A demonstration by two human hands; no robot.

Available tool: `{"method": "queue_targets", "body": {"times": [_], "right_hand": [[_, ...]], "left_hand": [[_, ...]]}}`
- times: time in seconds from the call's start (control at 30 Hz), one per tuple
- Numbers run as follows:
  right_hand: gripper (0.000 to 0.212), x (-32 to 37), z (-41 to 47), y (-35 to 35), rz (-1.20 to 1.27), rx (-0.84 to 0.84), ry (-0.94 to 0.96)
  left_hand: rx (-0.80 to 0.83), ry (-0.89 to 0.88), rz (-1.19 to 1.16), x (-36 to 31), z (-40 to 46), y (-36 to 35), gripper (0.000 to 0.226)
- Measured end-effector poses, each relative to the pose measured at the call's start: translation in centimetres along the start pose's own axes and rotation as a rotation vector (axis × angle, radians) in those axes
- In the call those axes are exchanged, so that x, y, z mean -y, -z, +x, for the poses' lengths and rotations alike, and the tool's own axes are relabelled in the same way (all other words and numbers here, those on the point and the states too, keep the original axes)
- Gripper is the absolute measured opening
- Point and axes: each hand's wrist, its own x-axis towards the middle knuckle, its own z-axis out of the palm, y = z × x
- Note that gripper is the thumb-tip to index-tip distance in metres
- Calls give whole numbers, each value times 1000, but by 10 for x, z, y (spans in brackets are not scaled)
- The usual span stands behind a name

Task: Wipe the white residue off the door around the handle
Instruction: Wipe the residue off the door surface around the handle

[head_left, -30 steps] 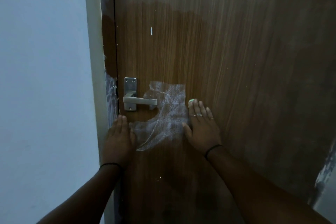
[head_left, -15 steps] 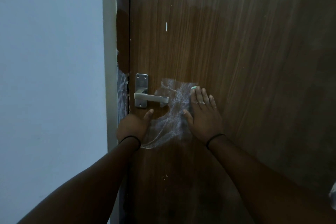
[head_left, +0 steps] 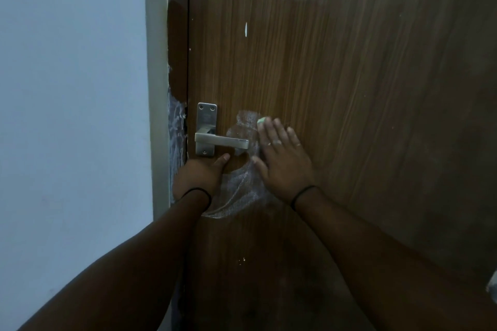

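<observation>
Much white residue remains on the wooden door beside and below the lever handle, where the flat right hand presses perhaps a pale cloth while the left hand, apparently loosely curled and empty, rests below.

pale blue wall, dim light

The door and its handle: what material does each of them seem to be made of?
The door looks like wood or a wood-look laminate, brown with fine vertical grain lines and a dull sheen; which one cannot be told. The handle and its plate appear to be brushed metal, silver-grey with a matte shine, flat edges and visible screws.
</observation>
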Motion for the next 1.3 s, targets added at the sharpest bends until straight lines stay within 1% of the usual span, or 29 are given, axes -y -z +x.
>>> {"method": "queue_targets", "body": {"times": [0.07,0.1,0.2,0.27,0.3,0.37,0.43,0.5,0.57,0.6,0.63,0.7,0.73,0.8,0.87,0.93,0.97,1.0,1.07,1.1,1.13,1.17,1.27,1.3], "right_hand": [[64,-11,-22,-4,-48,57,58],[63,-23,-27,-3,-70,49,54],[62,-46,-4,10,-53,-97,-68],[64,-35,14,14,-18,-132,-95],[65,-26,13,10,-17,-103,-52],[64,-20,-11,-5,-62,-5,90],[61,-33,-43,-15,-95,65,132],[60,-47,-48,-17,-95,14,76],[61,-45,-29,-8,-71,-46,16],[61,-39,-15,-3,-54,-68,23],[61,-32,-1,0,-52,-89,58],[60,-24,27,6,-96,-115,194],[60,-24,40,8,-132,-123,262],[59,-30,53,8,-191,-139,338],[59,-33,47,1,-209,-112,420],[58,-38,26,-8,-251,-38,548],[58,-43,21,-9,-278,-38,580],[58,-48,24,-6,-295,-70,566],[59,-47,44,4,-275,-175,418],[61,-41,54,11,-247,-200,350],[63,-32,60,15,-221,-195,323],[65,-24,61,13,-204,-162,343],[64,-18,49,0,-233,-25,559],[63,-22,45,-1,-253,-10,599]], "left_hand": [[16,2,-14,-1,2,2,48],[26,-1,-20,-1,3,3,47],[32,-21,-16,1,4,4,48],[29,-22,-2,1,3,1,49],[31,-16,2,2,2,0,50],[37,-5,4,1,2,-1,51],[42,-8,10,1,5,2,54],[36,-16,17,1,6,4,54],[48,-30,36,1,5,6,53],[59,-36,52,0,5,6,54],[67,-46,72,0,3,6,56],[68,-77,107,1,2,6,61],[64,-86,117,2,3,8,62],[52,-82,132,2,6,11,63],[53,-78,149,3,9,14,64],[71,-92,154,4,10,13,65],[77,-100,154,5,10,12,65],[77,-108,146,6,9,12,65],[67,-112,134,5,8,13,65],[69,-110,130,5,9,13,65],[75,-109,122,6,9,13,65],[80,-111,120,6,8,12,64],[81,-138,136,6,8,12,64],[82,-139,123,6,8,12,64]]}}
